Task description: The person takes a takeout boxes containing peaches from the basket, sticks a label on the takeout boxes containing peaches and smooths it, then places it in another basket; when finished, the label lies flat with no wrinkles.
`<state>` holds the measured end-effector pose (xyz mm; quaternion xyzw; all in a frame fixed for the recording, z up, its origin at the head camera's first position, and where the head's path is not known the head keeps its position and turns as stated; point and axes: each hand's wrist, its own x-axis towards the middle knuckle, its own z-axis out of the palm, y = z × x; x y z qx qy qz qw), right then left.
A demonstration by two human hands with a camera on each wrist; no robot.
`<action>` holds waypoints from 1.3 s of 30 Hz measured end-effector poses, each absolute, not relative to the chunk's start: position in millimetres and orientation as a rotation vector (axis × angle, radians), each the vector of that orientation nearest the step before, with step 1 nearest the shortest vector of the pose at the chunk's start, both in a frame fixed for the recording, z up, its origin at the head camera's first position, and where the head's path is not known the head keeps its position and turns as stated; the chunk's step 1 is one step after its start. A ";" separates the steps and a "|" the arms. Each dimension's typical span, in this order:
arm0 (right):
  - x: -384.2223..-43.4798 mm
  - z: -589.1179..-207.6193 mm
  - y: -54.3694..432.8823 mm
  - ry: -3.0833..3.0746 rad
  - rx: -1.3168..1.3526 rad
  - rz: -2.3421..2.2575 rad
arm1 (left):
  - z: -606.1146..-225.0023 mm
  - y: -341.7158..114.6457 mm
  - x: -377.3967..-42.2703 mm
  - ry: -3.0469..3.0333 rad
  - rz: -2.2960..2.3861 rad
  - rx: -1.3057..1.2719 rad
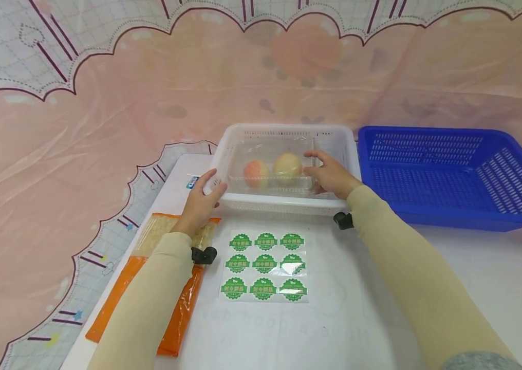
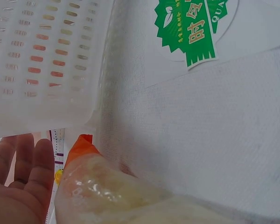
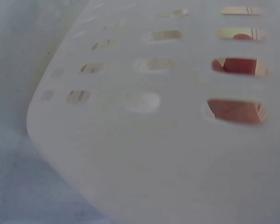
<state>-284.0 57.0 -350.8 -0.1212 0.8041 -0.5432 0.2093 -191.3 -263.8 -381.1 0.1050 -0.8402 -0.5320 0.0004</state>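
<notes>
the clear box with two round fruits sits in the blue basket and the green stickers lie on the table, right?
Not quite: the head view shows the clear box with two round fruits in the white basket, not the blue basket. The green stickers do lie on the table.

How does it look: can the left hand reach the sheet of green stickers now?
Probably yes: the left hand is at a corner of the white basket; the sheet of green stickers lies nearby, uncovered.

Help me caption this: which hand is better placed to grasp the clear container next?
Probably the right hand: it's over the right end of the clear container inside the white basket; the left hand is at the basket's rim.
</notes>
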 end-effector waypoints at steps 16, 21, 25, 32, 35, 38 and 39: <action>-276.3 -340.2 57.7 2.292 -0.370 -1.561 | -379.4 -264.3 -191.9 -2.619 -1.742 0.301; -274.2 -333.2 61.3 2.320 -0.373 -1.579 | -379.7 -264.3 -190.8 -2.621 -1.738 0.304; -272.9 -328.4 65.8 2.349 -0.371 -1.597 | -380.5 -264.7 -191.3 -2.621 -1.726 0.307; -266.0 -322.9 74.6 2.387 -0.324 -1.612 | -380.8 -263.9 -191.3 -2.630 -1.720 0.318; -260.8 -318.5 78.9 2.397 -0.311 -1.619 | -380.7 -263.8 -191.4 -2.625 -1.724 0.310; -256.4 -313.8 82.9 2.412 -0.330 -1.633 | -380.9 -264.0 -191.0 -2.622 -1.728 0.309; -255.2 -312.3 84.2 2.417 -0.342 -1.633 | -380.9 -264.0 -190.6 -2.622 -1.725 0.310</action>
